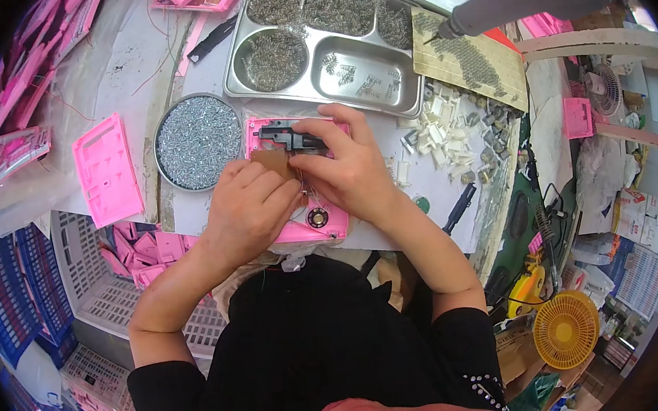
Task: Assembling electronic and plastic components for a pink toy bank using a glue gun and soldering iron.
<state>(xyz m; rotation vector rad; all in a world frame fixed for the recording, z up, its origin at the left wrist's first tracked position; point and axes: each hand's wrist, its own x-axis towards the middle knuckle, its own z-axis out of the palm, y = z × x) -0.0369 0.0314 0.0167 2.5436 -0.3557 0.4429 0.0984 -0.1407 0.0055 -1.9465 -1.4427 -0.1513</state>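
A pink plastic casing [336, 227] lies on the table in front of me under both hands. Across its far end sits a black and grey plastic mechanism [282, 134], and nearer me are a brown board [271, 162] and a small round speaker [317, 218]. My left hand [254, 209] is closed, its fingertips pressed together at the board's near edge beside thin wires; what they pinch is hidden. My right hand [353, 167] curves over the casing's right side, fingers bent round the black mechanism and thumb beside the board.
A round dish of small screws [199, 143] stands to the left, near another pink casing part [108, 170]. Beyond lies a metal tray [406, 101] of springs. A power screwdriver [523, 0] hangs at upper right above cardboard [511, 81]. White plastic pieces [443, 135] lie scattered right.
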